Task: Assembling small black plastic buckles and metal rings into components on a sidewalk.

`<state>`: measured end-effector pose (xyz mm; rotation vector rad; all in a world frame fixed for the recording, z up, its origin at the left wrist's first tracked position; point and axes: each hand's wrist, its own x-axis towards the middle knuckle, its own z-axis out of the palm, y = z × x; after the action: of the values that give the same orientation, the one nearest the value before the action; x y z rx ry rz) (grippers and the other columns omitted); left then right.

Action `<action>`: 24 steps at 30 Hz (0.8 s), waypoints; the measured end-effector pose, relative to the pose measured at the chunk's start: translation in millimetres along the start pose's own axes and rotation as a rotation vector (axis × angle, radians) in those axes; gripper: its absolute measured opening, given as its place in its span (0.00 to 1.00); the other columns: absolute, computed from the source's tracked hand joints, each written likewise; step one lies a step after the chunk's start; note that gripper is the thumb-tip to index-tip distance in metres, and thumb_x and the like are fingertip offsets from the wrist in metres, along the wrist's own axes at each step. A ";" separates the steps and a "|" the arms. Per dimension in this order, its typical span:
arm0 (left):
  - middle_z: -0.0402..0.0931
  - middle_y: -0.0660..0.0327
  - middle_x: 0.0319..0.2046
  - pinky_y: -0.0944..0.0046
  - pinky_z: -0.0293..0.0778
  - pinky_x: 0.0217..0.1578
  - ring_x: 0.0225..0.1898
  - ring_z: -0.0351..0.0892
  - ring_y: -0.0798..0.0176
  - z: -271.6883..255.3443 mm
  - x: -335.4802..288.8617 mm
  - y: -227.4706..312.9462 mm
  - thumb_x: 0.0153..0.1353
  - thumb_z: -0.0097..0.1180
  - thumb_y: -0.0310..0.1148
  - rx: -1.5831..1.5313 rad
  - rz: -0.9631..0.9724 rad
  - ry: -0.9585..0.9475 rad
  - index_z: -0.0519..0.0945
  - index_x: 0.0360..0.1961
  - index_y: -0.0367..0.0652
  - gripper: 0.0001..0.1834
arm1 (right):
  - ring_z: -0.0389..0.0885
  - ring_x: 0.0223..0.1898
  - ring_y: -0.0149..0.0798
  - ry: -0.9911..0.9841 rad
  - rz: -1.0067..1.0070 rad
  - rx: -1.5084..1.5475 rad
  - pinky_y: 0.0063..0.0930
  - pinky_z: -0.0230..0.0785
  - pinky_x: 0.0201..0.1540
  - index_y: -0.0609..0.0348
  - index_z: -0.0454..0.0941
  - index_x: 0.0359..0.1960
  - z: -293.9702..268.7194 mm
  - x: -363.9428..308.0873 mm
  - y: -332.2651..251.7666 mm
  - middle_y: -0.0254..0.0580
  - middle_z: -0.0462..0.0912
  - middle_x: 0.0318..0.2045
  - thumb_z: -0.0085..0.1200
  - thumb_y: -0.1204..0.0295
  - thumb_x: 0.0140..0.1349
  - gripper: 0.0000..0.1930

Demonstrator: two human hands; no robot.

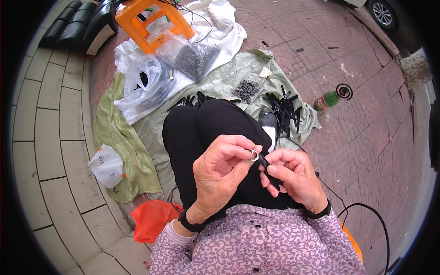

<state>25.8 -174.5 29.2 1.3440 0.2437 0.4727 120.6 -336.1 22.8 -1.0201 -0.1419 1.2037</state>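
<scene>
Above a pair of black-clad knees (pixel 206 121), the fingers of the left hand (pixel 215 169) are pinching a silver metal ring (pixel 257 155), closed on its rim, while the fingers of the right hand (pixel 297 176) are gripping a narrow black strap (pixel 264 161) between thumb and forefinger, its upper end at the ring. Whether the two are joined is not showing clearly. Beyond the fingers, a pile of black straps (pixel 286 110) and a heap of small dark pieces (pixel 246 90) are lying on a pale green sheet (pixel 149 137). Farther off to the upper left, a clear bag of dark bits (pixel 197 60) is resting near an orange stool (pixel 126 19). Right of the fingers and beyond, a green bottle (pixel 326 101) is standing on the paving (pixel 357 142); to their lower left, a red bag (pixel 153 220) is lying crumpled.
</scene>
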 end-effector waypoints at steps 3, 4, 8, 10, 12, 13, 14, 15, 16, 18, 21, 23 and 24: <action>0.75 0.53 0.43 0.60 0.79 0.50 0.46 0.81 0.59 1.3 -0.8 -1.2 0.57 0.56 0.11 -0.018 0.000 -0.015 0.78 0.35 0.33 0.08 | 0.77 0.19 0.26 -0.046 -0.018 0.026 0.13 0.56 0.17 0.65 0.78 0.42 -2.8 0.0 2.6 0.41 0.82 0.27 0.53 0.74 0.67 0.07; 0.75 0.53 0.43 0.60 0.79 0.50 0.46 0.81 0.59 1.2 -1.0 -1.5 0.57 0.56 0.11 -0.019 -0.001 -0.015 0.78 0.35 0.33 0.08 | 0.76 0.19 0.26 -0.052 -0.022 0.020 0.13 0.56 0.17 0.65 0.78 0.42 -3.4 0.3 2.5 0.41 0.82 0.27 0.53 0.74 0.67 0.07; 0.76 0.53 0.43 0.61 0.80 0.49 0.46 0.81 0.59 -1.0 -1.5 -4.6 0.58 0.55 0.11 -0.008 -0.036 -0.033 0.78 0.37 0.33 0.08 | 0.76 0.19 0.25 -0.062 -0.025 0.027 0.13 0.56 0.17 0.65 0.78 0.42 -3.2 -0.2 2.3 0.40 0.82 0.27 0.53 0.74 0.67 0.07; 0.77 0.52 0.43 0.62 0.80 0.48 0.45 0.82 0.60 -1.8 -1.8 -4.2 0.59 0.55 0.12 -0.018 -0.054 -0.030 0.78 0.38 0.32 0.08 | 0.76 0.19 0.25 -0.050 -0.021 -0.002 0.13 0.57 0.17 0.65 0.78 0.42 -3.4 -0.9 1.9 0.40 0.82 0.27 0.53 0.74 0.67 0.07; 0.80 0.52 0.40 0.66 0.81 0.44 0.42 0.83 0.62 -1.7 -2.5 0.5 0.61 0.56 0.16 0.043 -0.190 0.041 0.79 0.41 0.32 0.08 | 0.76 0.19 0.25 -0.040 -0.018 -0.031 0.12 0.57 0.17 0.65 0.78 0.42 -3.5 -1.5 1.2 0.40 0.83 0.27 0.53 0.74 0.67 0.07; 0.80 0.52 0.40 0.66 0.81 0.44 0.42 0.83 0.62 -1.6 -2.5 2.2 0.61 0.56 0.16 0.043 -0.188 0.042 0.79 0.41 0.32 0.08 | 0.76 0.20 0.24 -0.009 -0.031 -0.075 0.12 0.57 0.18 0.65 0.77 0.42 -3.3 -2.7 0.6 0.40 0.83 0.27 0.52 0.75 0.67 0.07; 0.81 0.53 0.38 0.68 0.81 0.42 0.39 0.84 0.63 -1.5 -2.5 4.0 0.61 0.57 0.18 0.053 -0.238 0.069 0.78 0.43 0.32 0.09 | 0.76 0.20 0.24 0.021 -0.044 -0.118 0.12 0.57 0.18 0.64 0.77 0.43 -3.3 -3.2 0.1 0.40 0.83 0.28 0.52 0.75 0.67 0.07; 0.82 0.54 0.36 0.69 0.81 0.39 0.37 0.85 0.64 -1.4 -2.5 5.5 0.62 0.57 0.19 0.063 -0.287 0.097 0.78 0.44 0.31 0.10 | 0.76 0.20 0.24 0.019 -0.044 -0.119 0.12 0.57 0.18 0.64 0.77 0.43 -3.5 -3.1 -0.1 0.40 0.83 0.28 0.52 0.75 0.67 0.07; 0.82 0.54 0.36 0.69 0.81 0.39 0.37 0.85 0.64 -0.9 -2.3 5.4 0.62 0.57 0.19 0.061 -0.290 0.096 0.78 0.44 0.31 0.10 | 0.76 0.20 0.24 0.055 -0.058 -0.099 0.12 0.57 0.19 0.64 0.77 0.43 -4.6 -3.4 1.0 0.40 0.83 0.28 0.52 0.75 0.67 0.07; 0.82 0.54 0.34 0.70 0.82 0.36 0.34 0.85 0.64 -0.3 -1.6 4.4 0.62 0.58 0.20 0.033 -0.303 0.116 0.79 0.44 0.31 0.09 | 0.76 0.20 0.24 0.100 -0.081 -0.062 0.13 0.58 0.19 0.64 0.76 0.44 -7.8 -2.7 3.3 0.40 0.83 0.28 0.53 0.76 0.67 0.07; 0.82 0.55 0.35 0.71 0.82 0.35 0.33 0.85 0.64 -2.1 -5.2 2.1 0.62 0.58 0.20 0.007 -0.291 0.098 0.80 0.44 0.31 0.09 | 0.76 0.20 0.24 0.062 -0.057 -0.092 0.13 0.61 0.21 0.65 0.76 0.43 -7.6 -2.8 1.6 0.40 0.83 0.27 0.53 0.76 0.67 0.07; 0.82 0.55 0.34 0.71 0.82 0.34 0.32 0.85 0.64 -1.3 -5.6 2.9 0.62 0.58 0.20 0.018 -0.319 0.087 0.80 0.43 0.31 0.08 | 0.76 0.20 0.24 0.033 -0.063 -0.086 0.14 0.63 0.21 0.65 0.76 0.43 -6.7 -2.7 1.9 0.40 0.83 0.27 0.53 0.76 0.66 0.07; 0.82 0.55 0.34 0.71 0.82 0.34 0.32 0.85 0.64 -0.9 -5.8 3.4 0.62 0.58 0.20 0.029 -0.348 0.075 0.81 0.42 0.31 0.07 | 0.76 0.20 0.24 0.005 -0.069 -0.080 0.14 0.64 0.22 0.65 0.76 0.43 -6.5 -2.8 2.4 0.41 0.82 0.27 0.54 0.77 0.66 0.07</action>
<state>19.6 -175.9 31.7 1.2807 0.5379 0.2273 121.7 -342.1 18.5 -1.0794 -0.2215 1.1403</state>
